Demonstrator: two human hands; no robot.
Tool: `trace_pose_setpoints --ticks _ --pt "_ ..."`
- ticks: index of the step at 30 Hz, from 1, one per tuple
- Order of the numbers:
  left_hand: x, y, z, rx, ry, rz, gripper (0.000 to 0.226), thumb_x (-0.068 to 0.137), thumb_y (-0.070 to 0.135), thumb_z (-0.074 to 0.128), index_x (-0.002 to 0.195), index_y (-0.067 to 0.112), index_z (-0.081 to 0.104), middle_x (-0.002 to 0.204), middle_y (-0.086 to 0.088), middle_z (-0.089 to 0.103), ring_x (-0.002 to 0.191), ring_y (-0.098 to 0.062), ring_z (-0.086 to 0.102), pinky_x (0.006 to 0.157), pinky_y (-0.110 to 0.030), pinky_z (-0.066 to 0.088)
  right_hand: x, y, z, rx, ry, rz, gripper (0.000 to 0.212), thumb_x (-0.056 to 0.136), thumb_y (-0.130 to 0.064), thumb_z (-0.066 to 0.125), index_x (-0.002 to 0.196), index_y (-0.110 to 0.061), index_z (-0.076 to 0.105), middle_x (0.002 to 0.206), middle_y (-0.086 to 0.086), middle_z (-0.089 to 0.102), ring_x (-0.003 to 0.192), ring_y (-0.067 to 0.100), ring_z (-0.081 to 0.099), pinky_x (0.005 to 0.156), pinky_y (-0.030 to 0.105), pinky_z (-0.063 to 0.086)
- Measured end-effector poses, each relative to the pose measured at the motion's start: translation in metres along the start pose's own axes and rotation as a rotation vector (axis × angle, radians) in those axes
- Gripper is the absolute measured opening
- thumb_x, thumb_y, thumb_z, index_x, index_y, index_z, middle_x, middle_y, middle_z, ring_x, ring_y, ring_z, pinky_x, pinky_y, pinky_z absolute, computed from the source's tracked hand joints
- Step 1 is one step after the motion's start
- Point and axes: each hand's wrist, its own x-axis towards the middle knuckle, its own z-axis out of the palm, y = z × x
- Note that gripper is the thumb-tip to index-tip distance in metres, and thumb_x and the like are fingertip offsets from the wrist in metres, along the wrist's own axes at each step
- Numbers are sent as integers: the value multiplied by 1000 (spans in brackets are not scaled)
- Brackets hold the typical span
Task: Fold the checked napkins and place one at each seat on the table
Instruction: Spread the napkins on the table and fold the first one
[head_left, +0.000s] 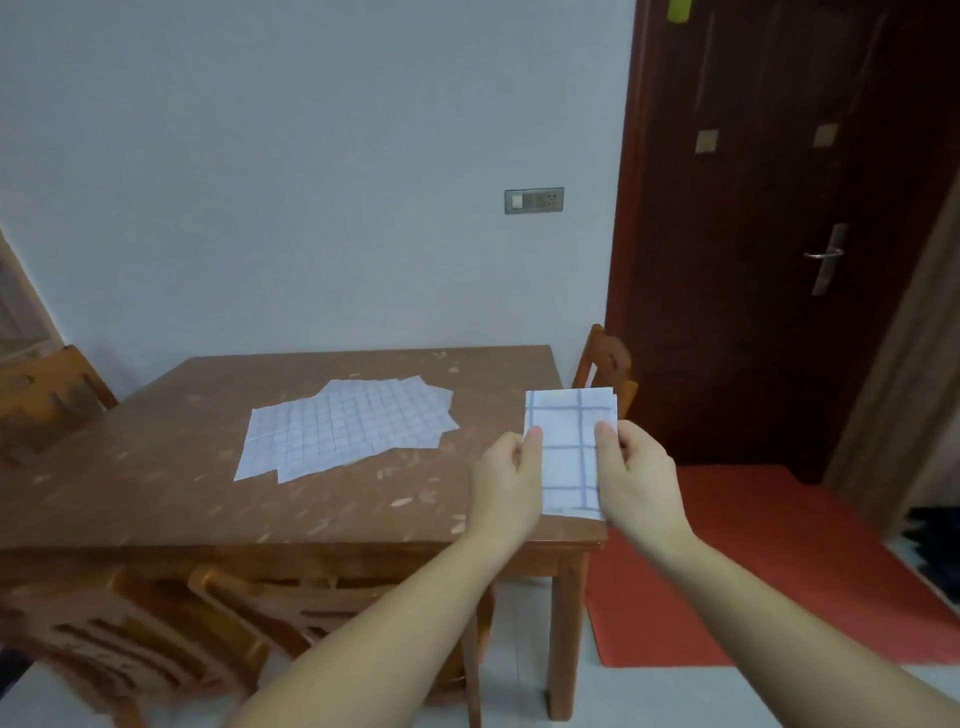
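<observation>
A folded white napkin with blue checks (570, 447) is held upright-facing above the right edge of the brown wooden table (156, 493). My left hand (506, 483) pinches its left edge and my right hand (641, 478) pinches its right edge. A loose pile of unfolded checked napkins (343, 431) lies flat in the middle of the table, overlapping each other.
Wooden chairs stand at the left (47, 400), at the far right corner (608, 364), and two tucked under the near side (171, 639). A dark red door (779, 234) is at the right, with a red mat (753, 571) on the floor before it.
</observation>
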Motion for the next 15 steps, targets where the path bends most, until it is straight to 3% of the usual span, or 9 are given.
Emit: trace_pose_setpoints --ticks 2,5,9,12,15 --pt "6 -5 20 0 -50 -38 43 100 42 43 64 20 45 58 6 47 59 -19 53 59 -40 49 12 18 -10 -29 7 30 40 100 -27 44 62 -16 40 57 -6 46 54 10 41 51 28 31" --pt "25 -9 51 15 -13 -31 44 101 32 45 60 18 41 57 7 43 55 -7 41 51 -17 33 30 48 -13 37 -24 125 40 98 -30 49 61 -14 44 56 -6 48 54 9 43 51 27 32" --pt "65 -24 92 -53 2 -103 41 101 30 46 62 19 42 58 9 45 53 -4 42 50 -13 33 61 94 -7 62 -116 176 30 96 -24 54 69 -15 61 47 -10 57 49 12 51 52 27 38" --pt "103 -48 122 -105 -76 -166 36 101 36 46 71 17 52 65 3 55 60 -6 52 53 -19 41 105 128 -3 37 -132 197 24 97 -20 55 77 -9 64 43 -6 57 40 10 50 46 24 39" --pt "144 -69 151 -260 -254 -308 26 100 33 50 95 11 63 75 -7 67 54 -10 60 48 -24 48 158 157 2 -12 -133 231 23 97 -18 55 80 -5 65 41 -2 54 33 7 47 40 19 36"
